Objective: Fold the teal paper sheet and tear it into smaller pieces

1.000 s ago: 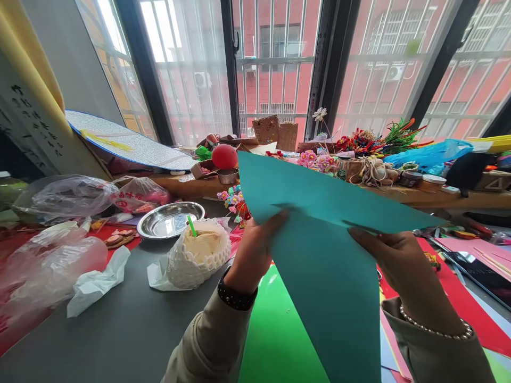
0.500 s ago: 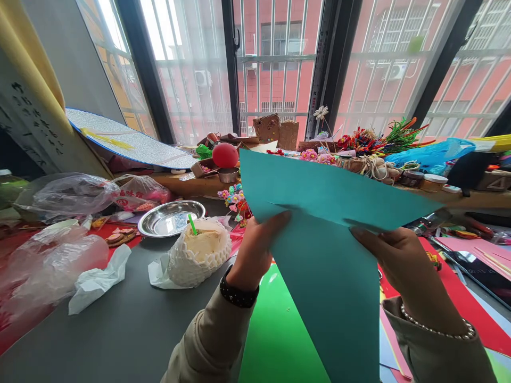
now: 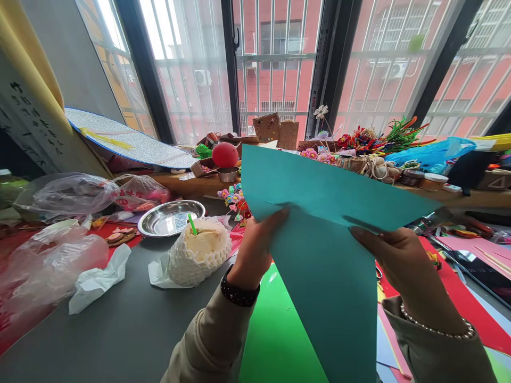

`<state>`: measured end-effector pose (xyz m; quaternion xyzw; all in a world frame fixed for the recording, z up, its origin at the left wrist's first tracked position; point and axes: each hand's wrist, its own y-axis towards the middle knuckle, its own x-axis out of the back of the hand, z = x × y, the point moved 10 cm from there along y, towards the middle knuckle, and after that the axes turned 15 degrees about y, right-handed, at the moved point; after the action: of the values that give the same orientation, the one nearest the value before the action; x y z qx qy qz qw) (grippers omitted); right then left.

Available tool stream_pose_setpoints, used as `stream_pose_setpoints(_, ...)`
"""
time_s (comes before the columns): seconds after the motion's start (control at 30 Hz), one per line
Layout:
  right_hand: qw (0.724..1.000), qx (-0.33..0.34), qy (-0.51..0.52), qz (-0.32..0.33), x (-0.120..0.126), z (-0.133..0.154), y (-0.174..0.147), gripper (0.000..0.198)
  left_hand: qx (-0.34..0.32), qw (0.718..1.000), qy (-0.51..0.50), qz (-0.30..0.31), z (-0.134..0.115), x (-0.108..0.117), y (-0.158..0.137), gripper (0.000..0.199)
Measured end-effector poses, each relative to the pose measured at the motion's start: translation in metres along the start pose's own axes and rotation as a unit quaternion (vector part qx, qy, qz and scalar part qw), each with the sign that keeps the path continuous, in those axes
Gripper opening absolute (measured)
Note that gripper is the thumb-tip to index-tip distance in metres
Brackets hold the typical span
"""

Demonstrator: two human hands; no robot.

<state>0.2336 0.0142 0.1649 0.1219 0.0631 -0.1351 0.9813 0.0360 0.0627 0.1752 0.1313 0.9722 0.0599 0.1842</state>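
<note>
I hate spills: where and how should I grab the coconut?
The coconut is probably best cupped around the foam net on its round sides, from the near side: the metal dish sits behind, the left hand is to its right, and a thin green straw sticks up from its top.

The gray desk [image 3: 131,335] carries 1 shiny metal plate [image 3: 170,217], a peeled coconut [image 3: 206,242] in white foam netting [image 3: 195,268] with a green straw [image 3: 192,224], a crumpled tissue [image 3: 99,279], a bright green sheet [image 3: 275,330] and, rightward, red paper [image 3: 463,292].
</note>
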Motion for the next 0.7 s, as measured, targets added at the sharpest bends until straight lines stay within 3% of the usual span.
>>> stream_pose_setpoints(0.07, 1.000, 0.014, 0.002, 0.013, -0.002, 0.002, 0.000, 0.016, 0.003, 1.000, 0.004, 0.006, 0.001, 0.000, 0.000, 0.031)
stream_pose_setpoints(0.23, 0.990, 0.083, 0.017, 0.115, -0.018, 0.017, -0.003, 0.026, -0.013, 0.997, 0.010, 0.077, -0.003, -0.011, 0.001, 0.025)
stream_pose_setpoints(0.43, 0.990, 0.084, 0.015, 0.109, -0.018, 0.020, -0.003, 0.026, -0.012, 0.995, -0.019, 0.092, 0.000, -0.018, 0.003, 0.024)
stream_pose_setpoints(0.53, 0.992, 0.107, -0.017, 0.061, -0.008, 0.026, -0.003, 0.024, -0.049, 0.994, 0.015, 0.098, -0.010, -0.008, 0.007, 0.026)
stream_pose_setpoints(0.63, 0.969, 0.208, -0.134, 0.021, -0.001, 0.047, -0.007, 0.030, -0.112, 0.991, 0.061, 0.033, -0.034, 0.026, 0.012, 0.027)
stream_pose_setpoints(0.67, 0.950, 0.248, -0.187, 0.028, -0.005, 0.054, -0.010, 0.033, -0.188, 0.976, 0.103, -0.047, -0.056, 0.045, 0.007, 0.031)
stream_pose_setpoints(0.7, 0.926, 0.287, -0.240, 0.047, -0.012, 0.059, -0.014, 0.035, -0.275, 0.940, 0.147, -0.138, -0.079, 0.062, -0.007, 0.034)
